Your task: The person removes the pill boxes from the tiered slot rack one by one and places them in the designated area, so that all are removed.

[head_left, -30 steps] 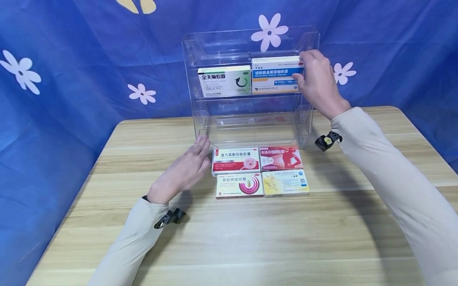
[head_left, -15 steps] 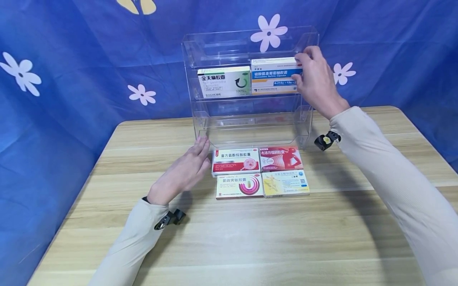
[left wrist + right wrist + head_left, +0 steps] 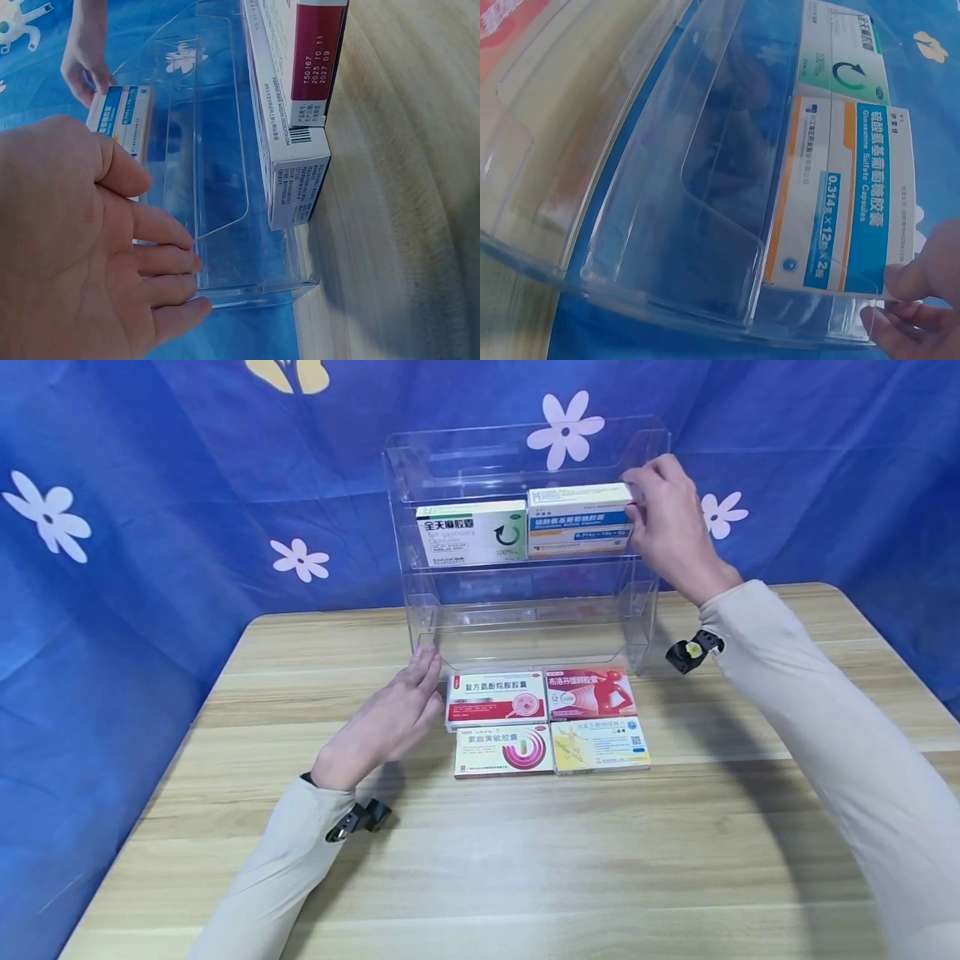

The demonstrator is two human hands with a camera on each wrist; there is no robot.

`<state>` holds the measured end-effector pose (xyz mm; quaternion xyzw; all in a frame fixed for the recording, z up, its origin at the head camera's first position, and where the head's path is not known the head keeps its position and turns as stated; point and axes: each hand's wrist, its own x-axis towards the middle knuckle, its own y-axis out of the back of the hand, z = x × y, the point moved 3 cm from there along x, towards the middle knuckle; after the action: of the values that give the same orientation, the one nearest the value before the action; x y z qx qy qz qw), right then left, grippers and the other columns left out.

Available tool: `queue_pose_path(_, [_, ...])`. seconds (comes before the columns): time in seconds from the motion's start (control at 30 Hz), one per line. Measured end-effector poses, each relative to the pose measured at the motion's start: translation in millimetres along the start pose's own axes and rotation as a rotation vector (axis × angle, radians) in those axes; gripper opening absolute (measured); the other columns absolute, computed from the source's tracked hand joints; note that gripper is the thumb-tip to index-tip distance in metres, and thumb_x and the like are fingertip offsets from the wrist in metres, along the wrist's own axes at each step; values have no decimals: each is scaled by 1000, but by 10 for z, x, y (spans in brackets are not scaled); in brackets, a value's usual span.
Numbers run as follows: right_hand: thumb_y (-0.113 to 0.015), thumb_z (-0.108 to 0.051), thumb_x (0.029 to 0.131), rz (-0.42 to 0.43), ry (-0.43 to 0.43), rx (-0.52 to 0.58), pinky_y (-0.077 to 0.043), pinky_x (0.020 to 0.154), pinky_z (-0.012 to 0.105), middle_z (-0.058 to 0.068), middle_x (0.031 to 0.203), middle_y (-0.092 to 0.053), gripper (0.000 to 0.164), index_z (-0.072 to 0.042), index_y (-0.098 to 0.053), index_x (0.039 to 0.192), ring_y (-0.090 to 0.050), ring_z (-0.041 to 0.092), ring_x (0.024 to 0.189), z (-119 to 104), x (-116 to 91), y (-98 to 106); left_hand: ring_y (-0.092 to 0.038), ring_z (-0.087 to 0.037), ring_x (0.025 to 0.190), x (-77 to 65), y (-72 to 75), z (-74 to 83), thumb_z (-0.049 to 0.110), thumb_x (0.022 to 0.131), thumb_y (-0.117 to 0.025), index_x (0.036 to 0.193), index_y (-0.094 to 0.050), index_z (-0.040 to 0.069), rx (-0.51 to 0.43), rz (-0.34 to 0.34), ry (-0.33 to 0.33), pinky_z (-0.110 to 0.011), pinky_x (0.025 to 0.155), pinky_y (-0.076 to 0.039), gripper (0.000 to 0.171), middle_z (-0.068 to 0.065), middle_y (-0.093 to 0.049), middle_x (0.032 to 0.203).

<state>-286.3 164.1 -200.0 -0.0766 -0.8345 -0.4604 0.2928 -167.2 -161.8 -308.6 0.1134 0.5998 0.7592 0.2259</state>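
Observation:
My right hand (image 3: 670, 518) pinches the right end of a white, blue and orange glucosamine capsule box (image 3: 577, 522) on the upper tier of a clear acrylic rack (image 3: 525, 647). In the right wrist view the thumb (image 3: 909, 281) lies on the box's front corner, the other fingers at its end. A white and green capsule box (image 3: 472, 535) stands just left of it on that tier. My left hand (image 3: 390, 718), fingers extended, is at the rack's lower left corner; its palm faces the left wrist view and holds nothing.
Four medicine boxes lie on the wooden table before the rack: a red and white one (image 3: 495, 697), a red one (image 3: 590, 693), one with pink rings (image 3: 502, 750) and a yellow and white one (image 3: 600, 745). A blue flowered curtain (image 3: 187, 485) hangs behind.
The glucosamine box has tipped back, so more of its top face shows. My right hand has shifted slightly right, its thumb now nearer the box's edge. The left hand stays in place.

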Motion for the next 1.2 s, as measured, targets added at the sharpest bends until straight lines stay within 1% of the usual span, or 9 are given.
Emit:
queue_pose_path(0.2, [-55,9,89,5,6,-4,-47,97,44,24,115,-53,28,10,-61,117,-53,37,110,28,20,15,-4,-34,146,12,-5,4,29,103,-22,150,-13,-8,4,1,-1,-44,119,-10,60,-22,-2,158])
queue_pose_path(0.33, [-54,10,89,-24,-3,-9,-45,97,45,24,116,-57,27,9,-59,115,-53,36,110,28,46,13,-4,-34,147,17,-2,11,29,103,-22,150,-13,-7,8,2,2,-43,120,-10,60,-21,-2,158])
queue_pose_path(0.47, [-51,11,90,-40,-18,5,-47,93,45,24,114,-60,27,8,-56,116,-54,35,107,30,56,15,-4,-34,147,20,-5,14,29,103,-22,150,-13,-7,10,3,0,-43,120,-10,60,-21,-2,158])
queue_pose_path(0.6, [-50,10,91,-1,-10,42,-47,90,43,23,111,-59,25,8,-56,114,-55,33,105,36,55,55,-3,-34,147,26,-14,12,29,103,-22,150,-13,-7,7,3,-2,-43,120,-10,60,-22,-3,158])
queue_pose_path(0.77, [-50,7,94,52,-8,69,-48,87,37,22,112,-59,23,6,-57,116,-55,28,104,28,47,116,-4,-35,146,33,-24,3,29,103,-21,149,-14,-8,7,6,-7,-44,120,-10,60,-22,-3,158])
queue_pose_path(0.97, [-51,4,95,110,2,75,-47,85,25,18,113,-59,24,4,-56,118,-56,21,104,-27,32,175,-3,-34,147,36,-30,-16,28,102,-22,150,-13,-8,14,1,-1,-43,120,-9,60,-21,-1,158])
queue_pose_path(1.1, [-51,6,94,161,44,85,-47,86,18,17,113,-59,23,6,-56,117,-57,19,103,-52,-1,230,-3,-34,147,34,-32,-21,28,102,-23,150,-13,-7,19,-8,3,-43,120,-9,60,-21,-1,158])
queue_pose_path(1.2, [-50,8,94,207,74,89,-48,89,17,18,113,-59,23,7,-56,115,-58,17,104,-63,-35,283,-2,-34,147,32,-30,-22,29,103,-23,150,-12,-7,15,-13,7,-43,120,-8,60,-21,0,158])
